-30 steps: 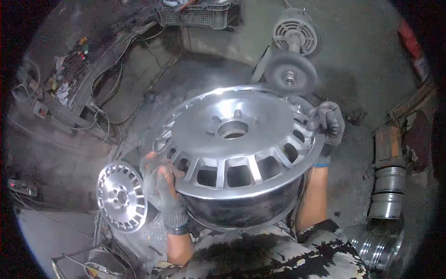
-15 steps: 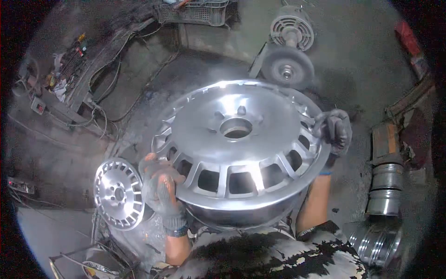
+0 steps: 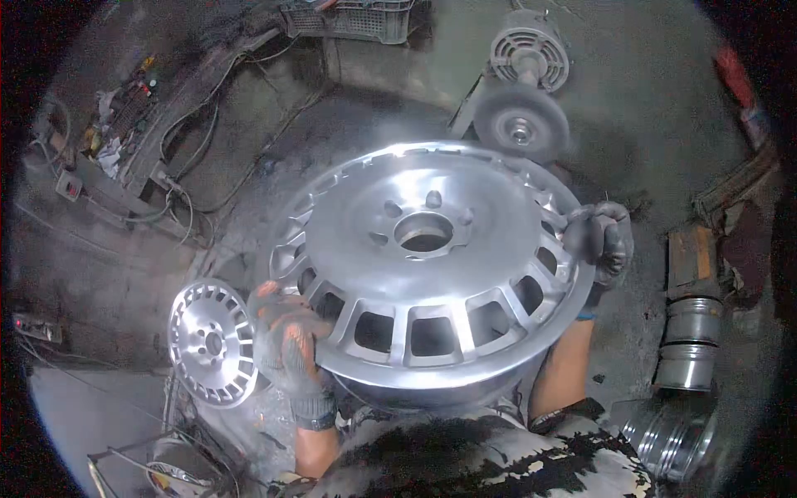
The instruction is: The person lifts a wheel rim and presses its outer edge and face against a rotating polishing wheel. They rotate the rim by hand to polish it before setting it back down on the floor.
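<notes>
A large silver alloy wheel rim (image 3: 490,249) lies face up, slightly tilted, in front of my body. It has a round centre bore, bolt holes and a ring of slots near its edge. My left hand (image 3: 290,336), in a grey glove with orange patches, grips the rim's near-left edge, fingers at the slots. On the far right edge, my right hand (image 3: 602,241) in a dark glove is closed round the lip. Just beyond the rim, a buffing wheel (image 3: 521,120) is mounted on a motor (image 3: 531,54); the rim's underside is mostly hidden.
A second slotted rim (image 3: 213,342) leans at the left. Several shiny metal barrels (image 3: 691,365) stand along the right side. A plastic crate (image 3: 357,21) is at the back, and cables run along a ledge (image 3: 137,187) at the left.
The rim's face has tipped slightly, and its bright reflections have shifted. Both hands keep their hold on it. The surroundings shift slightly in view.
</notes>
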A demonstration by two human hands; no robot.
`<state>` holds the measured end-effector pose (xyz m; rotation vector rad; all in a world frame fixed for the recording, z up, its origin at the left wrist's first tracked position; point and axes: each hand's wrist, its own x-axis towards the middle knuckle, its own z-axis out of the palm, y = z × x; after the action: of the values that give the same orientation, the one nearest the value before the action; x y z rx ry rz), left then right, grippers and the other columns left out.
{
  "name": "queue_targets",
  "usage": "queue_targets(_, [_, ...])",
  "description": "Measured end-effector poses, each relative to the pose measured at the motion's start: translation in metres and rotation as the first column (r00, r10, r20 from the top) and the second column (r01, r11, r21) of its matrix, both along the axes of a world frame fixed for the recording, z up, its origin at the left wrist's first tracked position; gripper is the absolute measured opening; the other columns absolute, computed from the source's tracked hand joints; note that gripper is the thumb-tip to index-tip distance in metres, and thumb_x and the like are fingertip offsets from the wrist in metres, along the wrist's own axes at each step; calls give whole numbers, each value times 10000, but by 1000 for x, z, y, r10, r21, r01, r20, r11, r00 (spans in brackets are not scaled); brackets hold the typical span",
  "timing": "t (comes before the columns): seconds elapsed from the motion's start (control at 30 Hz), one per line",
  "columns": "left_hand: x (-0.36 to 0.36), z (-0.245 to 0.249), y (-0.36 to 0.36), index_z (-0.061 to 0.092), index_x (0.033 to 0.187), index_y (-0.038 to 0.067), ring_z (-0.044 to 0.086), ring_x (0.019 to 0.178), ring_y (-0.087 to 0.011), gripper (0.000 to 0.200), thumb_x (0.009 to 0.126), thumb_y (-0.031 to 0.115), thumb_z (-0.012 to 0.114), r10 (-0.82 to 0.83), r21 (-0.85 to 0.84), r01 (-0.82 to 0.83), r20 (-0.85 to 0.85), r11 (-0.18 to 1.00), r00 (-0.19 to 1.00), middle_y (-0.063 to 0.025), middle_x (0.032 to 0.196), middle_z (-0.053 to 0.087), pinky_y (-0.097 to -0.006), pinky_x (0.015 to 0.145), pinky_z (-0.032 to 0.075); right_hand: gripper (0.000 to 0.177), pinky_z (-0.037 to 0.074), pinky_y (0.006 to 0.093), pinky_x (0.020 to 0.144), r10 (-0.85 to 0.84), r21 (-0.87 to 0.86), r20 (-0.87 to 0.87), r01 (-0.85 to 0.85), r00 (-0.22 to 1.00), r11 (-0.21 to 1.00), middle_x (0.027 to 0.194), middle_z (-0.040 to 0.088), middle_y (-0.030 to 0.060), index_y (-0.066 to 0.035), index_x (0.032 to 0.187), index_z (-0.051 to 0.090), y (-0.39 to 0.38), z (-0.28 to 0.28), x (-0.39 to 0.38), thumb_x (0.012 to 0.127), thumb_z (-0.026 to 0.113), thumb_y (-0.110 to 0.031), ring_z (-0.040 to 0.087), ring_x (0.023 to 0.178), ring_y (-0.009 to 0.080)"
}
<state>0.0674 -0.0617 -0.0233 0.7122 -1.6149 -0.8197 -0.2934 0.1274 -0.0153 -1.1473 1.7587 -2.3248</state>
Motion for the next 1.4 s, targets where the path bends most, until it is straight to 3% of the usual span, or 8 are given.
queue_targets(0.23, [-2,4,-12,716,829,-32,626,941,-255,370,937,303,601,2,-129,18,149,991,989,-138,864,683,-447,1034,442,289,507,275,662,86,-139,81,-74,993,987,886,647,100,8,1049,591,-46,-4,-22,934,682,-241,606,725,148])
queue_targets(0.33, [-2,-7,-12,715,820,-27,619,977,-280,348,919,284,595,-30,-4,30,33,1000,999,-124,852,683,-463,1063,423,284,501,271,655,170,-158,109,-152,979,976,862,630,87,11,1041,590,-71,-19,-43,942,669,-243,597,714,144])
queue_targets(0.73, [-14,-10,-27,700,733,-15,569,1095,-315,371,929,255,536,35,-20,-38,-143,999,989,-109,835,657,-479,1046,408,284,476,257,625,366,-214,204,-323,908,922,766,561,35,26,1007,587,-55,-22,-38,975,616,-255,561,668,128])
queue_targets(0.83, [-15,-44,-51,671,706,-25,614,949,-285,403,944,244,490,52,175,-5,-269,985,962,-129,766,660,-489,1067,408,287,469,253,618,343,-211,180,-305,922,929,742,544,23,29,999,586,-38,-12,-33,983,602,-257,552,656,124])
queue_targets(1.0, [-19,-59,-80,650,681,-25,625,779,-267,397,947,214,479,-67,170,155,-435,973,898,-139,728,656,-512,1083,408,459,484,282,600,71,-26,71,-70,995,997,710,552,40,40,1044,555,-9,7,-15,984,638,-408,554,640,143])
queue_targets(1.17, [-19,-60,-76,669,708,-32,627,816,-275,382,936,223,498,-37,225,144,-423,964,905,-150,780,670,-527,1105,395,543,534,298,636,177,-75,92,-171,980,982,791,632,102,48,1120,545,-9,5,-19,979,647,-466,617,699,179])
queue_targets(1.27, [-16,-62,-72,676,731,-42,627,857,-275,367,935,215,512,10,199,76,-398,977,917,-157,834,680,-533,1116,391,528,456,236,586,116,-97,85,-108,990,989,724,525,-16,59,1088,556,-28,1,-20,979,635,-451,496,617,80])
queue_targets(1.4, [-19,-33,-59,694,801,-66,639,933,-291,332,941,194,543,114,36,-109,-193,993,975,-161,881,684,-544,1126,394,354,514,276,622,234,-134,111,-218,966,967,777,585,57,50,1082,558,-40,-12,-40,1016,576,-297,574,660,149])
